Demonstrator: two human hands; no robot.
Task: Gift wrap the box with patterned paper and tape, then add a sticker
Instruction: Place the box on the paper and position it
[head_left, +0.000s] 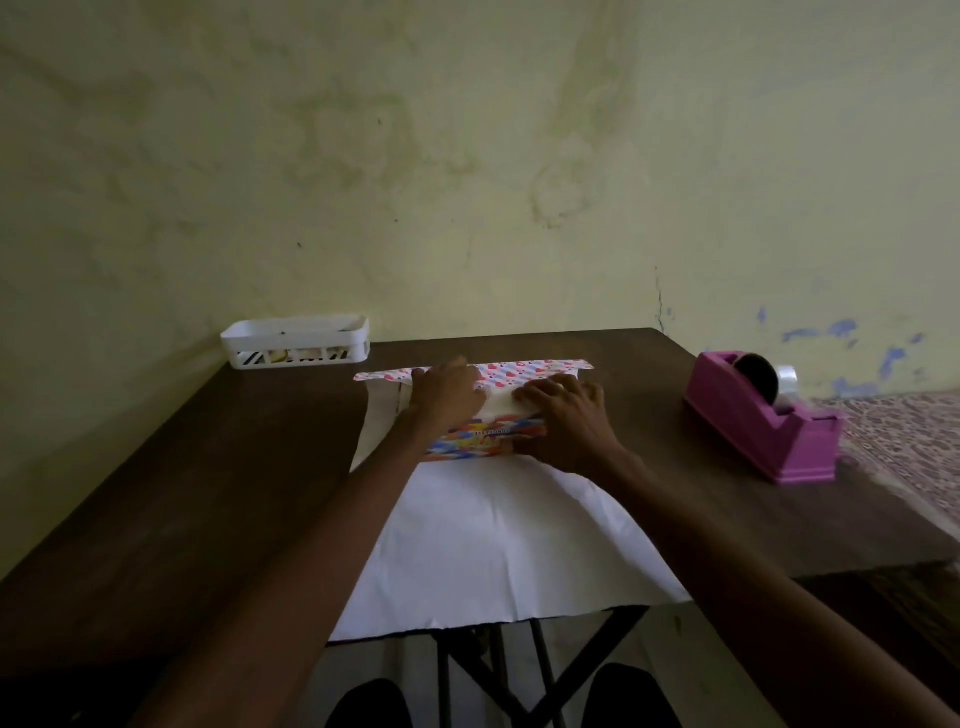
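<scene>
A colourful box (485, 441) lies across a sheet of wrapping paper (498, 545), whose white underside faces up on the dark table (208, 493). The paper's far edge (524, 371) is folded up behind the box and shows its pink heart pattern. My left hand (447, 397) presses flat on the box's left top, over the folded paper. Beside it, my right hand (566, 415) rests on the right end of the box, fingers spread on the paper. Neither hand grips anything that I can see.
A pink tape dispenser (763, 421) with a roll of clear tape stands at the table's right. A white slotted tray (296, 340) sits at the back left against the wall. The paper's near edge hangs over the table front, above the folding legs (519, 670).
</scene>
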